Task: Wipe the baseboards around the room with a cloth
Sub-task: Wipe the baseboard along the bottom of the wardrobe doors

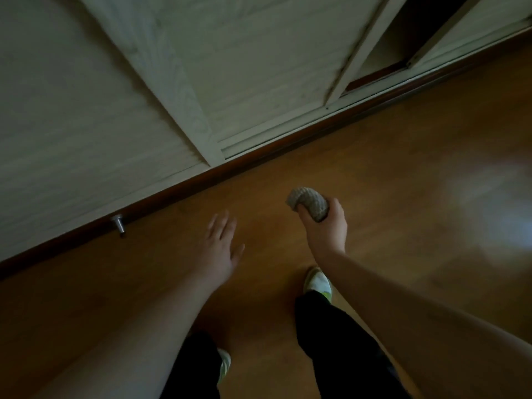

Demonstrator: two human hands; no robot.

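Our right hand [324, 226] was clenched around a bunched grey waffle-weave cloth [308, 203], the thumb and fingers wrapped over its lower end so that the wad stuck out toward twelve o'clock. It hung in the air above the wooden floor [403, 174], apart from every surface. Our left hand [220, 246] sat at nine o'clock from it, released, fingers straight and slightly spread, holding nothing and also clear of the floor.

Beyond both hands, toward eleven and twelve o'clock, the dark brown baseboard [184, 187] ran as a slanted strip from the lower left to the upper right, under a pale wood-grain wardrobe panel [72, 125] and the bottom track of its sliding doors [273, 82]. One door stood partly open at one o'clock, showing a dark gap. A small metal door stopper [119, 224] stuck out of the strip at nine o'clock from our left hand. Below the hands, at six o'clock, our dark trousers and pale trainers [318, 282] showed that we were standing.

We judged that we were between strokes, approaching a stretch with the cloth ready but not yet on the wood. The next move called for bending or crouching, bringing the cloth forward to the strip, pressing it flat and sliding along it, working round the stopper.
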